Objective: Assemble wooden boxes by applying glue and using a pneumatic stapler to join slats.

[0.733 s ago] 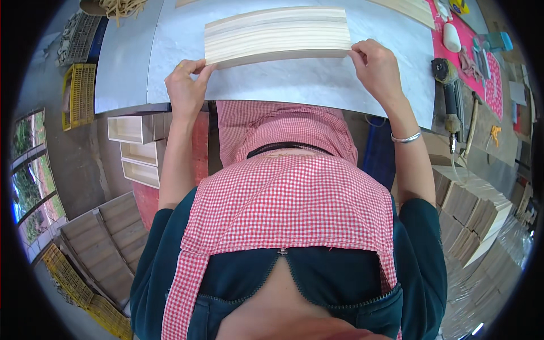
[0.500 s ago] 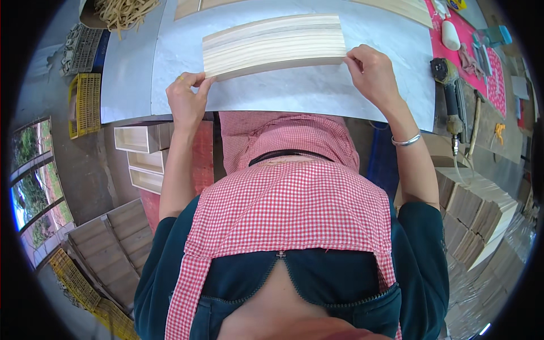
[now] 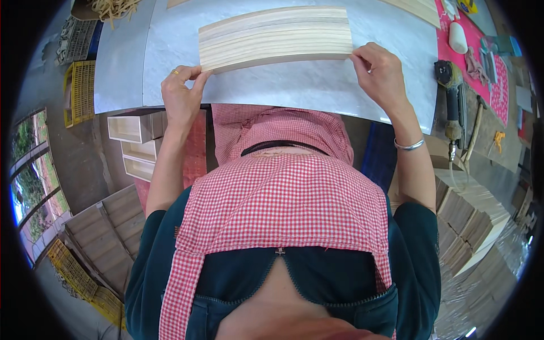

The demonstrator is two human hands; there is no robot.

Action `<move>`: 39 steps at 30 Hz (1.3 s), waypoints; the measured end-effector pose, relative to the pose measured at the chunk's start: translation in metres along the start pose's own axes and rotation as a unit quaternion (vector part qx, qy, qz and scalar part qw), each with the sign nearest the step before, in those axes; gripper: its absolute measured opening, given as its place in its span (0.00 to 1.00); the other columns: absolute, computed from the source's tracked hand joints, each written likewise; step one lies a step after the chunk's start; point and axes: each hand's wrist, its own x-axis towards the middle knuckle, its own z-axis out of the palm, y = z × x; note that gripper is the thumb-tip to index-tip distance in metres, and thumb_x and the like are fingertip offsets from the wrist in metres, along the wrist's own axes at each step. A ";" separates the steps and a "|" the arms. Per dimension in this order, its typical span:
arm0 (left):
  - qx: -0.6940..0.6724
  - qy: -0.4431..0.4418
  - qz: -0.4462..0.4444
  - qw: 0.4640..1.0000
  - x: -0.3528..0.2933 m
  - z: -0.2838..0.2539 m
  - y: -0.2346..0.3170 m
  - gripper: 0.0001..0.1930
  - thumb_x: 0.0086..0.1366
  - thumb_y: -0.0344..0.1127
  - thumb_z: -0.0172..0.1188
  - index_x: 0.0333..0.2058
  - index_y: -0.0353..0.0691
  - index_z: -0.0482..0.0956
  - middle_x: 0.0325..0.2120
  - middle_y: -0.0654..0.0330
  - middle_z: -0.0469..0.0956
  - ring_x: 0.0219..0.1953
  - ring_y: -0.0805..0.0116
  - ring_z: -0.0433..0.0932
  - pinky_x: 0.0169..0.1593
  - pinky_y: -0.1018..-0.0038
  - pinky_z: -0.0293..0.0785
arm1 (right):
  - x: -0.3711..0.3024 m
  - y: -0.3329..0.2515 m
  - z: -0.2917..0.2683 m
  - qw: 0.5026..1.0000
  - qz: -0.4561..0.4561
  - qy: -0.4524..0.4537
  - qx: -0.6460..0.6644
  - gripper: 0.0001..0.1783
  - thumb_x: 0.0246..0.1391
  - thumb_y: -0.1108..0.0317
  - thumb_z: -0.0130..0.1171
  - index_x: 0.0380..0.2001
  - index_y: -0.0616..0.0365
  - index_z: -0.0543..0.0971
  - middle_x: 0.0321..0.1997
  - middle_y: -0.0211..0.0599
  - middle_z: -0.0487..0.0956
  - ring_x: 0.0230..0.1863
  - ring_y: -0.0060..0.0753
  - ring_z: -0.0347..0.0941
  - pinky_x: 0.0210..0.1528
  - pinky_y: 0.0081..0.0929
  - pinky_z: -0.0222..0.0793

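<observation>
A long, pale wooden board [image 3: 275, 37] with striped grain lies over the grey-white tabletop [image 3: 272, 85], its thick near edge facing me. My left hand [image 3: 182, 93] pinches its near left corner between thumb and fingers. At the near right corner, my right hand [image 3: 379, 73] grips the board in the same way, fingers curled and thumb below. Whether the board's underside rests on the table or is slightly raised, I cannot tell.
On the right are an air nail gun [image 3: 450, 102] with a hose, a hammer handle [image 3: 475, 133], a white bottle [image 3: 457, 37] and stacked wooden pieces [image 3: 467, 221]. Open wooden boxes [image 3: 129, 129] stand below the table at left, near a yellow crate [image 3: 80, 93]. Wood strips [image 3: 113, 7] lie far left.
Both hands keep their hold at the board's ends. The board spreads slightly wider in view and sits a little higher, as the whole view has shifted slightly.
</observation>
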 end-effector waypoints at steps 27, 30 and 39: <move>-0.071 -0.399 0.143 0.903 0.107 0.075 0.132 0.27 0.51 0.48 0.73 0.42 0.33 0.80 0.54 0.41 0.73 0.59 0.46 0.69 0.63 0.52 0.61 | -0.040 0.055 -0.162 0.881 0.435 -0.079 -0.171 0.17 0.53 0.61 0.67 0.37 0.65 0.81 0.20 0.39 0.78 0.16 0.32 0.70 0.22 0.28 0.67; -0.059 -0.415 0.152 0.895 0.110 0.073 0.133 0.26 0.50 0.48 0.73 0.40 0.33 0.81 0.53 0.42 0.73 0.55 0.47 0.70 0.60 0.54 0.63 | -0.025 -0.026 -0.146 0.916 0.395 -0.074 -0.017 0.14 0.53 0.63 0.69 0.33 0.65 0.81 0.14 0.29 0.73 0.10 0.22 0.63 0.15 0.22 0.59; -0.119 -0.412 0.150 0.891 0.108 0.077 0.136 0.25 0.49 0.48 0.73 0.38 0.34 0.82 0.51 0.43 0.74 0.54 0.48 0.71 0.59 0.56 0.63 | -0.008 -0.078 -0.120 0.926 0.355 -0.127 0.033 0.14 0.56 0.63 0.70 0.33 0.62 0.79 0.12 0.25 0.70 0.10 0.16 0.60 0.12 0.16 0.53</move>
